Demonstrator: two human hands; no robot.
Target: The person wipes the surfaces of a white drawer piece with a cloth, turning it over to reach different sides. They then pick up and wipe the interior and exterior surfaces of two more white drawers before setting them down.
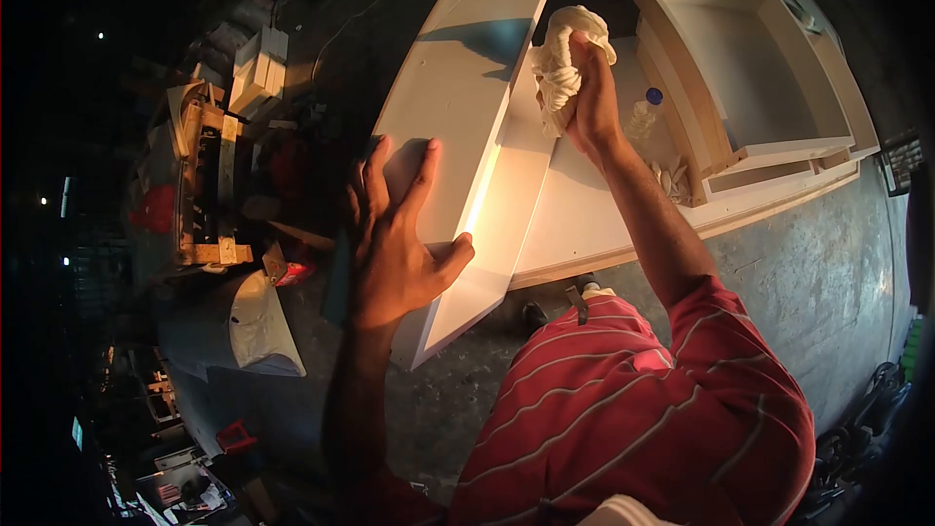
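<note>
My left hand [404, 234] lies with fingers spread on the broad outer face of a white wooden drawer [458, 88], which stands tilted on its side. My right hand [592, 102] grips a bunched cream cloth [557, 68] just beyond the drawer's right edge. Light falls on the inside of the drawer, while a shadow crosses its far end. Beneath it is a white board [575, 224] with a bare wood edge.
On the right of the board rests another white drawer [750, 68], open side up. Between it and my right arm are a clear bottle [643, 117] with a blue cap and some crumpled white pieces [672, 180]. A wooden frame [200, 185] stands on the left.
</note>
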